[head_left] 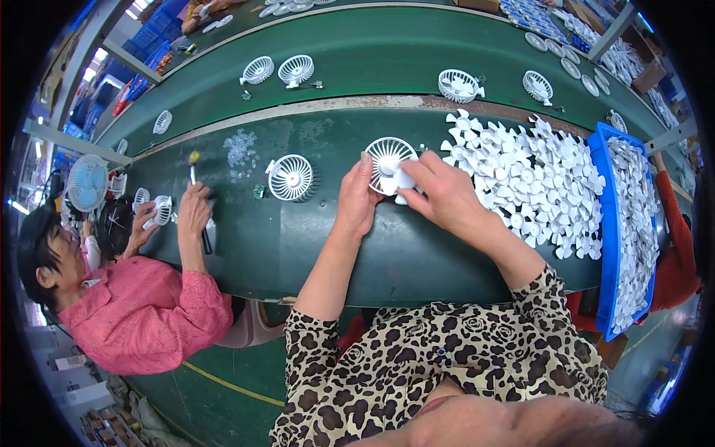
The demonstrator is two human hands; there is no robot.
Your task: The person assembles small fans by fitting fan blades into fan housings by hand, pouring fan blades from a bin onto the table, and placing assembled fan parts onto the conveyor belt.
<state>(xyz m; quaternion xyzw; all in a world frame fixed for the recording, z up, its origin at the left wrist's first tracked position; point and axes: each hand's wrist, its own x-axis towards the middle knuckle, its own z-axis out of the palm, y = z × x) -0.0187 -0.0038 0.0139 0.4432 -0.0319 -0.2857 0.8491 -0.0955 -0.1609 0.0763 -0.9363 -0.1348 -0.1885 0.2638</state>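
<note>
On green worktable (249, 257), fan blades (525, 179), conveyor (372, 59) beyond

"What lies around the blade pile (525, 186)?"
"We find it on the workbench (402, 257). Right of it sits a tray (609, 223) full of more blades (634, 216). Left of it, a fan cage (382, 151) is between the person's left hand (357, 192) and right hand (447, 192); farther left, we reach a second cage (289, 177), then a co-worker (149, 313)."
"Behind the pile?"
"We see a conveyor (372, 67) bearing spaced-out cages (296, 71)."

cages (291, 177) mid-bench: 2; blades (525, 177): dozens; blade-filled tray (609, 216): 1; yellow-tipped tool (194, 158): 1
</note>
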